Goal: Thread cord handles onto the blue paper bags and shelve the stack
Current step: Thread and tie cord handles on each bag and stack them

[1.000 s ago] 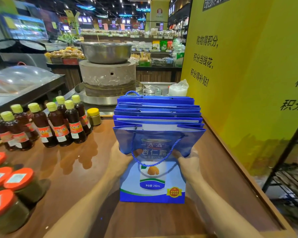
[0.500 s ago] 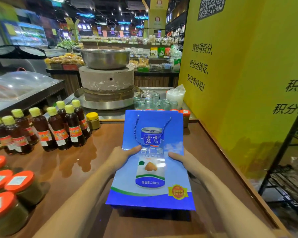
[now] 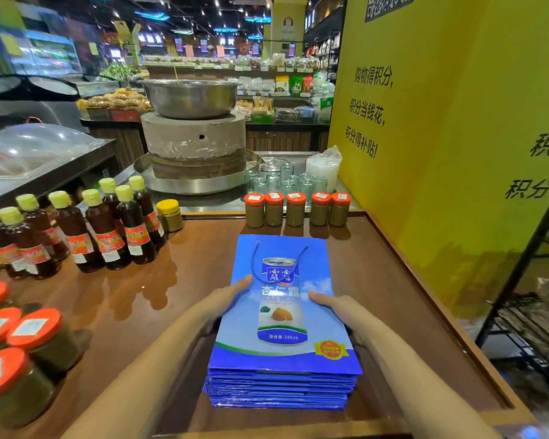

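Note:
A stack of several flat blue paper bags (image 3: 282, 353) lies face up on the brown wooden counter (image 3: 159, 299), bottoms toward me. The top bag shows a printed can, and a blue cord handle (image 3: 278, 264) lies in a loop on its upper half. My left hand (image 3: 224, 301) grips the stack's left edge, thumb on top of the top bag. My right hand (image 3: 339, 308) grips the right edge the same way. The fingers of both hands are hidden under or beside the stack.
Dark sauce bottles with yellow caps (image 3: 108, 229) stand to the left. Orange-lidded jars line the back edge (image 3: 295, 209) and the near left (image 3: 29, 346). A yellow wall (image 3: 441, 153) rises close on the right, with a black metal rack (image 3: 539, 296) beyond the counter's raised rim.
The bags stood upright a second ago; I have tipped them away from me and laid them flat as a stack. My hands stay on the two sides.

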